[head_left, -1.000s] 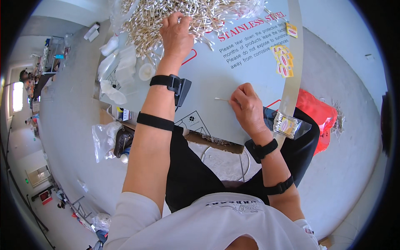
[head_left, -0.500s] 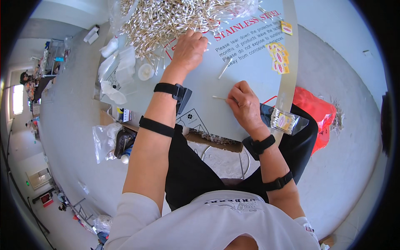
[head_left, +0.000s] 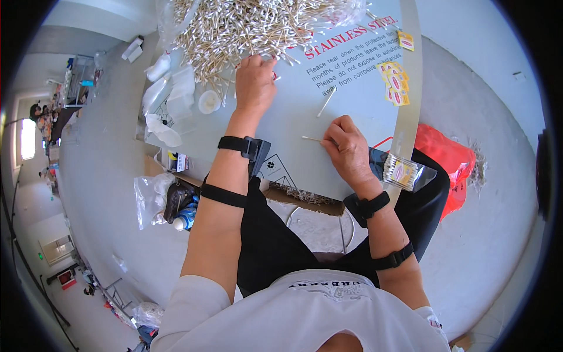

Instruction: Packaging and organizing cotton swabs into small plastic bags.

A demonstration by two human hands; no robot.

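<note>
Head view: the left hand (head_left: 255, 85) stretches palm-down toward the table's (head_left: 293, 120) far edge, bent fingertips at the cotton swab heap (head_left: 246, 35), whether gripping any I cannot tell, while the right hand (head_left: 347, 148), fingers curled, pinches a single swab (head_left: 309, 138) near the table's near right corner.

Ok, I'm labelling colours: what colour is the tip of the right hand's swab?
White; the swab tip shows best in the head view.

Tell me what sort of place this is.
Probably a packing workshop: a heap of loose cotton swabs lies on the table, with a swab-filled clear packet and small yellow cards near its right edge.
</note>
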